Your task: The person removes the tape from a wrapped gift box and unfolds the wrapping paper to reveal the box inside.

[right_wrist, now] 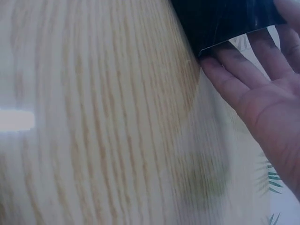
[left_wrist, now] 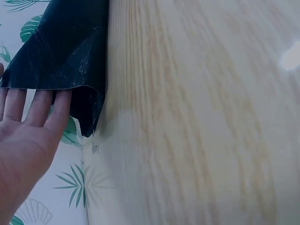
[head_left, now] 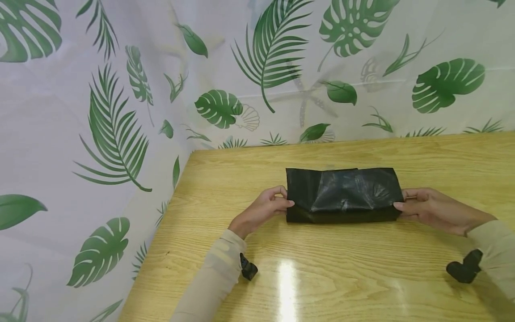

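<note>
A folded black sheet (head_left: 342,192), shiny and creased like plastic or thin leather, is held lengthwise between both hands over the wooden table. At its left end my left hand (head_left: 270,203) pinches the edge, thumb on the near face and fingers behind. My right hand (head_left: 422,205) grips the opposite end the same way. In the left wrist view, the fingers (left_wrist: 40,105) pass behind the sheet's edge (left_wrist: 61,61), and a loose corner hangs beside them. The right wrist view shows several fingers tucked behind the sheet (right_wrist: 229,23). Whether its lower edge touches the table cannot be told.
The light wooden table (head_left: 342,268) meets a white wall covering (head_left: 161,27) with green leaf prints at the back and left. A black strap piece (head_left: 248,268) sits at the left wrist, and another black device (head_left: 464,267) at the right. Light glares off the table's front.
</note>
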`<state>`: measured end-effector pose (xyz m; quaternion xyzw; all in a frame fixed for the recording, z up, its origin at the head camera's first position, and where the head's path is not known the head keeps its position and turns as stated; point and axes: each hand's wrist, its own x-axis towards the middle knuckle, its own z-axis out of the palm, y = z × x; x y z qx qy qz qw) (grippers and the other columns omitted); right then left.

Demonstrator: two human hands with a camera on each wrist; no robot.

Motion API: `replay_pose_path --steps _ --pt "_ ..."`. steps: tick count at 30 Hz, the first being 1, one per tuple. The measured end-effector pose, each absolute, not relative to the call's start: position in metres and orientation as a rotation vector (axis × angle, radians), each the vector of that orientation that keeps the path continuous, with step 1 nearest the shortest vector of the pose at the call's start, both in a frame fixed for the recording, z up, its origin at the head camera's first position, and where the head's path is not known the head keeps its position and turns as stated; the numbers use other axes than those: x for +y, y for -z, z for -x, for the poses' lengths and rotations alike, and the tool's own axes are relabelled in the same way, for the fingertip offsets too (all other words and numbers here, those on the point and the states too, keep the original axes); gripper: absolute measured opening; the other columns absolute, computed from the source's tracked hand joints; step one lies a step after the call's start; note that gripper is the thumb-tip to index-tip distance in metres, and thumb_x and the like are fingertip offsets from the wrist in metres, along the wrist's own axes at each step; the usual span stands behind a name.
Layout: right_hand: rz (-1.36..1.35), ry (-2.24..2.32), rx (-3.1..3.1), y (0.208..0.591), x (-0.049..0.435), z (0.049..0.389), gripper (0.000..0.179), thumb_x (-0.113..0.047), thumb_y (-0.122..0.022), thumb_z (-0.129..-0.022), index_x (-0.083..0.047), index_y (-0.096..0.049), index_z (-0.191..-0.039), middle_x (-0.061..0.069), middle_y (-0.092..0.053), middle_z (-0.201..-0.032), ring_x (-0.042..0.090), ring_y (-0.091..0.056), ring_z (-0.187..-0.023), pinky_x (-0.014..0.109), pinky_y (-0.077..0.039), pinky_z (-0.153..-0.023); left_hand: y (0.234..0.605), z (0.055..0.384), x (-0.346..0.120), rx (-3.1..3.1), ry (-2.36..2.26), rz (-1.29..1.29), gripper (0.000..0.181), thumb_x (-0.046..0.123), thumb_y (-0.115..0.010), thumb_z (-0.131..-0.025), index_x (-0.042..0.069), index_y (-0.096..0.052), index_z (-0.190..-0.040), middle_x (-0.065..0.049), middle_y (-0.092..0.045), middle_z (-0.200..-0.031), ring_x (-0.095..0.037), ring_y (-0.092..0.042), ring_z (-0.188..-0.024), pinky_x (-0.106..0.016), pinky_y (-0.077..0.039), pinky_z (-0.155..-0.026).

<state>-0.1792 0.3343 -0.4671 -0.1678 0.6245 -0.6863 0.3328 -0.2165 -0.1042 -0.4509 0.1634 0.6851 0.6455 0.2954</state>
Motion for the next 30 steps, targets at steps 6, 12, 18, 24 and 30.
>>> replay_pose_path --steps 6,12,18,24,30 --pt "0.283 1.72 1.902 0.461 0.325 0.179 0.06 -0.01 -0.045 -0.109 0.02 -0.013 -0.15 0.042 -0.021 -0.152 0.0 -0.056 -0.116 0.027 -0.055 -0.09 0.447 0.216 -0.092 2.01 -1.622 -0.273 0.027 0.032 -0.072 -0.097 0.01 -0.059 -0.105 0.008 -0.039 -0.078 -0.008 -0.037 -0.067 -0.032 -0.043 -0.073" --pt "0.476 1.864 1.732 0.462 0.325 0.181 0.019 0.004 -0.041 -0.107 -0.004 -0.058 -0.106 0.003 -0.058 -0.099 0.013 -0.063 -0.099 0.036 -0.056 -0.092 0.447 0.214 -0.086 2.058 -1.631 -0.289 0.02 0.03 -0.072 -0.097 0.013 -0.07 -0.108 0.006 -0.063 -0.1 -0.009 -0.059 -0.094 -0.035 -0.051 -0.09" --pt "0.519 1.915 1.615 0.462 0.327 0.181 0.034 0.007 -0.036 -0.107 -0.008 -0.061 -0.125 0.004 -0.062 -0.116 0.011 -0.062 -0.116 0.034 -0.054 -0.097 0.446 0.212 -0.088 2.029 -1.657 -0.411 0.034 0.024 -0.068 -0.1 0.011 -0.068 -0.131 -0.001 -0.07 -0.119 -0.014 -0.061 -0.117 -0.041 -0.046 -0.107" --pt "0.577 1.954 1.5 0.463 0.327 0.18 0.04 0.008 -0.031 -0.108 -0.011 -0.062 -0.123 0.0 -0.064 -0.115 0.011 -0.062 -0.113 0.037 -0.054 -0.098 0.447 0.211 -0.088 2.06 -1.68 -0.451 0.032 0.025 -0.067 -0.101 0.01 -0.067 -0.13 -0.002 -0.069 -0.108 -0.01 -0.06 -0.102 -0.037 -0.049 -0.099" --pt "0.624 1.946 1.459 0.464 0.329 0.178 0.035 0.011 -0.031 -0.106 -0.011 -0.059 -0.103 0.0 -0.065 -0.102 0.017 -0.065 -0.109 0.041 -0.052 -0.101 0.446 0.211 -0.092 2.098 -1.675 -0.474 0.019 0.027 -0.069 -0.1 0.012 -0.068 -0.111 0.007 -0.064 -0.094 -0.008 -0.059 -0.089 -0.034 -0.05 -0.087"
